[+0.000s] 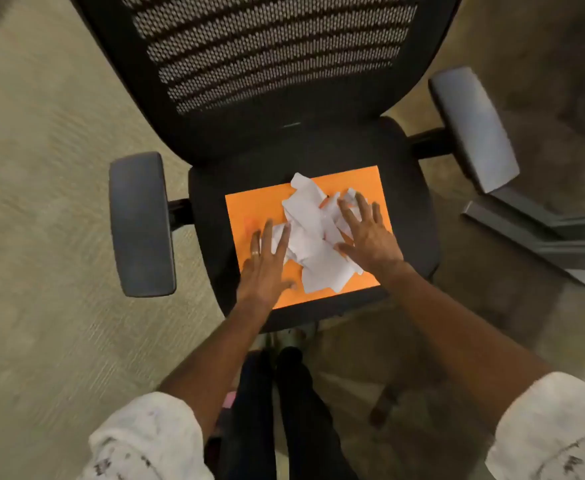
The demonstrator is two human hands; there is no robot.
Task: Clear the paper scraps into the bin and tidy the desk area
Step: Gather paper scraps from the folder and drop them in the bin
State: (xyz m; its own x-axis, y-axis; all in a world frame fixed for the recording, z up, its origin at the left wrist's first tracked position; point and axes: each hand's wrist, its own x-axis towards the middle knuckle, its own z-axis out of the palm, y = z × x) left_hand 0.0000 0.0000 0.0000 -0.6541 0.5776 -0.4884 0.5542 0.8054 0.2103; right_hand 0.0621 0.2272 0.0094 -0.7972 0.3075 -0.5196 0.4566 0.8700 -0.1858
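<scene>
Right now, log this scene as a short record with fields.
surface: black office chair seat
sheet: orange paper flat on the seat
scraps: white crumpled paper pile on the orange sheet
left hand: open, fingers spread, at the pile's left edge
right hand: open, pressing on the pile's right side
bin: not in view

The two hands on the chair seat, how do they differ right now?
The left hand wears a ring; the right hand shows none. The left hand rests at the near left edge of the white paper scraps, partly on the orange sheet; the right hand reaches farther, onto the pile's right side. Both lie flat, fingers spread, gripping nothing.
</scene>
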